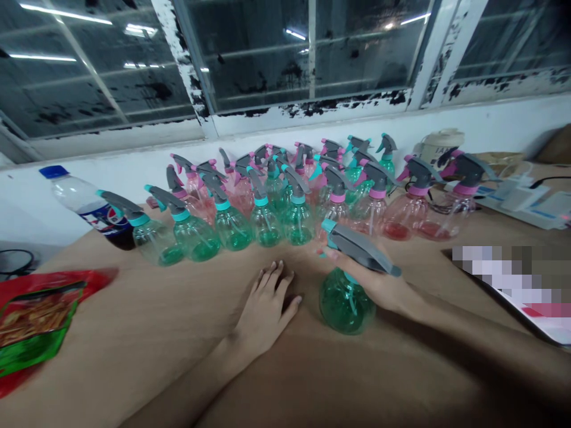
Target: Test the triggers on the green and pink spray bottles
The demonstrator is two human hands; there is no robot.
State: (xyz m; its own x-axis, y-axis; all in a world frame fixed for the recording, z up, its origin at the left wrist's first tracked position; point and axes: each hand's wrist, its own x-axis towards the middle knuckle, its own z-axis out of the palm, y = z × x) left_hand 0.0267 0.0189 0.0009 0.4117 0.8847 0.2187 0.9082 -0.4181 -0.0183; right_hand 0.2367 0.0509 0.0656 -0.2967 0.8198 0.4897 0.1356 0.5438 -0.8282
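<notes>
My right hand (370, 279) is wrapped round the neck of a green spray bottle (345, 303) with a grey and teal trigger head. The nozzle points to the left, and some of the grip is hidden behind the head. My left hand (267, 309) lies palm down on the wooden table (178, 333), fingers stretched out, with nothing in it. Just beyond it stands a front row of spray bottles, among them a green one (298, 223) and another green one (234, 226). Pink-collared spray bottles (404, 214) continue the row on the right.
More pink and green spray bottles crowd behind, against the wall. A cola bottle (96, 208) leans at the left, near a red and green snack packet (40, 321). On the right lie a partly blurred flat device (513, 291) and a white power strip (526, 199) with cables.
</notes>
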